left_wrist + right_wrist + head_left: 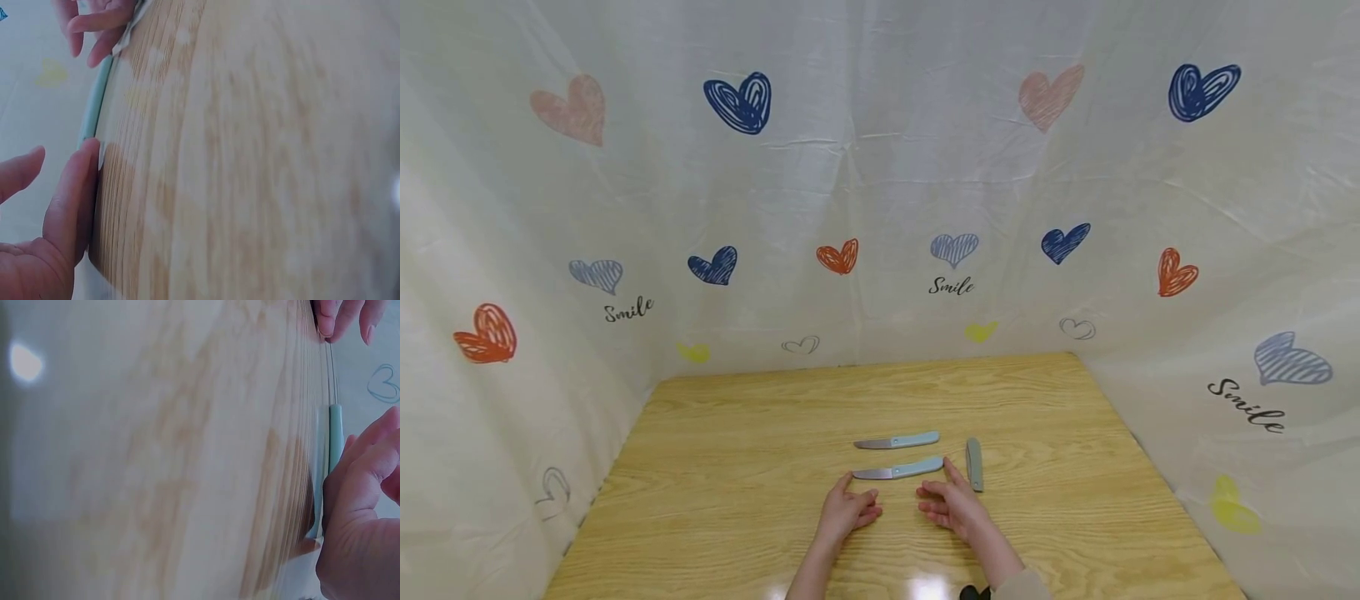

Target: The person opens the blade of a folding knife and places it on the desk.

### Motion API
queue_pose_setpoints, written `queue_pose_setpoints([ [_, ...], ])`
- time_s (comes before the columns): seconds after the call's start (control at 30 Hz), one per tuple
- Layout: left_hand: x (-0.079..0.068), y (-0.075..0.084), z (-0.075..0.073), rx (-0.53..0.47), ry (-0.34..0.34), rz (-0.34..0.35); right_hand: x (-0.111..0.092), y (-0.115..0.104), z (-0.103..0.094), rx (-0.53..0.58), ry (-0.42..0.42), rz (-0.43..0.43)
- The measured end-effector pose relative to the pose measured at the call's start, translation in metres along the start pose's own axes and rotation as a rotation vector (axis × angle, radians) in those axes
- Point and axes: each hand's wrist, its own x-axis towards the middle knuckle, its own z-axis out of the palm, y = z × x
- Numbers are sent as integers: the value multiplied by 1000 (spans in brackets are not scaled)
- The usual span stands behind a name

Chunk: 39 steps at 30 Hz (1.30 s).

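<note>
Two small knives with pale blue handles lie side by side on the wooden table, blades to the left. At the nearer knife [917,467], my left hand [844,510] has its index fingertip right at the blade tip. My right hand [957,504] reaches the handle end of that knife with its index fingertip. Both hands have loosely bent fingers, and neither grips anything. Just beyond lies the farther knife [915,440]. A grey-green folded knife [974,464] lies to the right, close to my right hand and pointing away from me.
The wooden table [737,467] runs back to a white curtain [895,192] printed with hearts and the word Smile, which also hangs along both sides. A small black object [974,592] shows at the bottom edge by my right sleeve [1024,586].
</note>
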Motion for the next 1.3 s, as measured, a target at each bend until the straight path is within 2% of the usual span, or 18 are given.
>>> queue_pose_setpoints([
  [0.27,-6,7,3,6,15,-3,-1,-2,0,-14,9,1],
  [0.43,-13,15,8,83,34,23,-3,-2,-4,-24,16,-16],
  [0.6,-16,18,17,191,109,87,-9,-5,-8,-39,15,-53],
  [0.73,-15,18,25,222,160,141,-14,-9,-14,-38,14,-70],
  [0.87,-10,20,33,238,135,192,-18,-15,-22,-51,62,-83],
  [1.0,-1,27,44,239,79,233,-20,-23,-31,-42,145,-117],
  [1.17,12,35,63,236,-22,241,-22,-32,-43,-67,240,-149],
  [1.3,20,39,82,246,-74,236,-22,-36,-52,-100,299,-156],
])
